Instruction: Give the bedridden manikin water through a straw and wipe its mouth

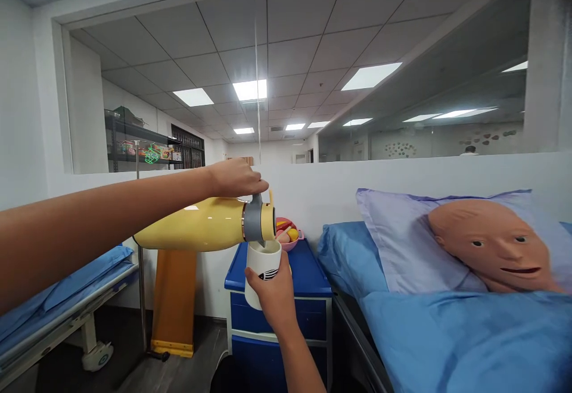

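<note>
Our left forearm crosses nearest; our left hand has fingers clamped on a tilted yellow jug. Our right hand wraps its fingers round a white cup under the spout, by the blue surface.

The left hand and right hand are bare, as are both forearms, each tapering smoothly towards the wrist

Yellow flask is held nearly horizontal by its handle in the left hand; its spout is directed into a white cup held in the right hand. A pink bowl is set on the blue surface beyond. A mannequin head is supported by a lilac pillow.
</note>
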`<action>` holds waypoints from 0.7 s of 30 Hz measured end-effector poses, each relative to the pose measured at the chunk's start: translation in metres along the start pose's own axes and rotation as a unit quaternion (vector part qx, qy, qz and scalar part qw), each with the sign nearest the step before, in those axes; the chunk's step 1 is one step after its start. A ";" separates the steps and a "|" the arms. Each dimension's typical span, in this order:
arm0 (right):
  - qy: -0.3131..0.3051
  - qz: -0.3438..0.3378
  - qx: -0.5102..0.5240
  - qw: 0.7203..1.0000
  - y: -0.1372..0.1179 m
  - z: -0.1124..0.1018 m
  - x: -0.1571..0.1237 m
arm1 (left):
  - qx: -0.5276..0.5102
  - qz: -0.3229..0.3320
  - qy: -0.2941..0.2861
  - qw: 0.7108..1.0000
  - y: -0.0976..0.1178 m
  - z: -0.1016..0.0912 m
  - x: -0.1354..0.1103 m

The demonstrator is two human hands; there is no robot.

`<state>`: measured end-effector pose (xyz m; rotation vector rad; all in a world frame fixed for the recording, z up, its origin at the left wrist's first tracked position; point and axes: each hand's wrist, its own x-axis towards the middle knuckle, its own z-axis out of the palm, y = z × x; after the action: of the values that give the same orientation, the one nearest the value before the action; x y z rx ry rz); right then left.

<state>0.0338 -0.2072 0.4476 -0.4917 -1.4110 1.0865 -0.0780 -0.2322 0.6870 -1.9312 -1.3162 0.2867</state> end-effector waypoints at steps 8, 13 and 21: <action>-0.005 0.005 0.023 1.000 0.010 0.007 -0.014 | 0.216 0.152 -0.010 0.964 0.022 0.002 0.005; 0.004 0.005 0.055 0.998 0.021 0.014 -0.026 | 0.230 0.195 -0.030 0.953 0.039 0.008 0.009; 0.037 0.021 0.041 0.998 0.044 0.021 -0.030 | 0.204 0.213 -0.040 0.955 0.046 0.014 0.012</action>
<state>0.0061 -0.2179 0.3984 -0.4985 -1.2916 1.1445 -0.0489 -0.2227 0.6482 -1.8346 -0.7906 0.7938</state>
